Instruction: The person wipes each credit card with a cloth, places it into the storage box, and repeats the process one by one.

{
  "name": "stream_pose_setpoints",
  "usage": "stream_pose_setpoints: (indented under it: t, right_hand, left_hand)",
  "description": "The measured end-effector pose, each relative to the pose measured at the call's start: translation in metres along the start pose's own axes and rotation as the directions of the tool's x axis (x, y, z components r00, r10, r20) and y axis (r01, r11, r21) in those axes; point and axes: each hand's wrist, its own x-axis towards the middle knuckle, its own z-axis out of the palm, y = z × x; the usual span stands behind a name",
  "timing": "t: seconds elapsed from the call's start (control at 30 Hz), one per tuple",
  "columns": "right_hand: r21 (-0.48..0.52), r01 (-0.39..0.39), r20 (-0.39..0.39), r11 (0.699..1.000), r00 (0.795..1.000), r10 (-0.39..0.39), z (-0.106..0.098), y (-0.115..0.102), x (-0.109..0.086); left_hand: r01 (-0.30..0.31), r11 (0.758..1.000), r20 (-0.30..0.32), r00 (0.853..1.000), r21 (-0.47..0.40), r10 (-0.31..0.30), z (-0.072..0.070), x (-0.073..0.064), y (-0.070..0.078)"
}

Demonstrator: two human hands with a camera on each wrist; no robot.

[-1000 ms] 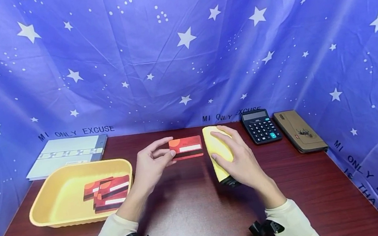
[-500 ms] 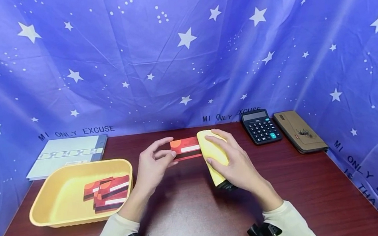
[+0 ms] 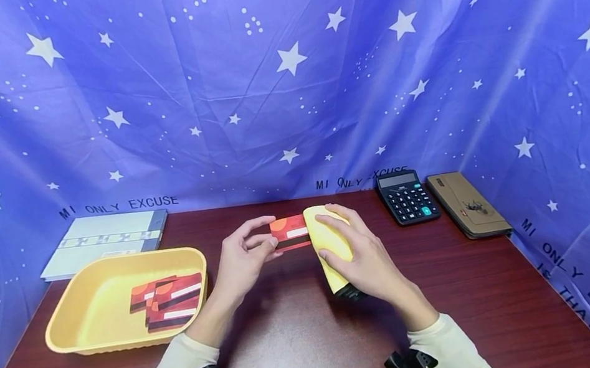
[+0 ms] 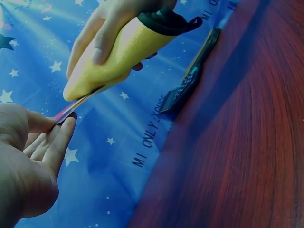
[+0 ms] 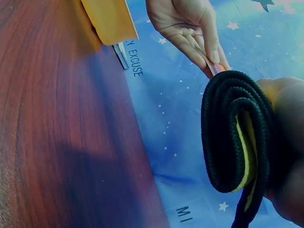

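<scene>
Between thumb and fingers, my left hand [image 3: 245,255] pinches the left end of a red card [image 3: 289,232] with a white strip and a dark stripe. My right hand [image 3: 363,248] grips a folded yellow cloth [image 3: 333,254] with dark edging, and the cloth covers the card's right end. In the right wrist view the cloth's edge [image 5: 223,137] shows several rolled layers. Seen from the left wrist, the card [image 4: 71,109] lies edge-on against the underside of the cloth [image 4: 118,59]. Both hands are raised above the table.
A yellow basin [image 3: 91,307] stands on the left of the dark wooden table [image 3: 297,360], with several red cards [image 3: 175,295] inside. Behind it lies a pale notebook [image 3: 104,236]. A black calculator [image 3: 407,198] and a brown wallet [image 3: 467,204] lie at the back right, before a starry blue curtain [image 3: 235,79].
The right hand has moved left with the cloth, which now covers the card's right end. A second ago, a gap separated them. The left hand has shifted slightly right.
</scene>
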Motion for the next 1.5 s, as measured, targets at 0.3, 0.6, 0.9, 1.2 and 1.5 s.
stream_pose_setpoints:
  t: [0.3, 0.6, 0.9, 1.2, 1.5]
  right_hand:
    - [-0.02, 0.035, 0.013, 0.999, 0.999, -0.035, 0.007, -0.006, -0.002]
    - [-0.02, 0.05, 0.035, 0.999, 0.998, -0.049, 0.012, -0.013, -0.004]
    - [-0.015, 0.086, 0.054, 0.996, 0.995, -0.085, 0.016, -0.021, -0.006]
    - [-0.037, 0.114, 0.053, 0.993, 0.992, -0.112, 0.017, -0.021, -0.007]
    - [-0.049, 0.079, 0.03, 0.996, 0.997, -0.077, 0.012, -0.014, -0.004]
  left_hand:
    - [0.017, 0.998, 0.036, 0.999, -0.053, -0.015, 0.007, -0.002, 0.0]
    - [0.019, 0.997, 0.06, 0.998, -0.068, -0.015, 0.01, -0.005, -0.001]
    - [0.014, 0.998, 0.074, 0.997, -0.053, -0.01, 0.013, -0.006, 0.0]
    - [0.01, 1.0, 0.072, 0.997, -0.026, -0.009, 0.012, -0.007, 0.0]
    - [-0.017, 0.999, 0.1, 0.995, -0.047, 0.022, 0.011, -0.007, -0.002]
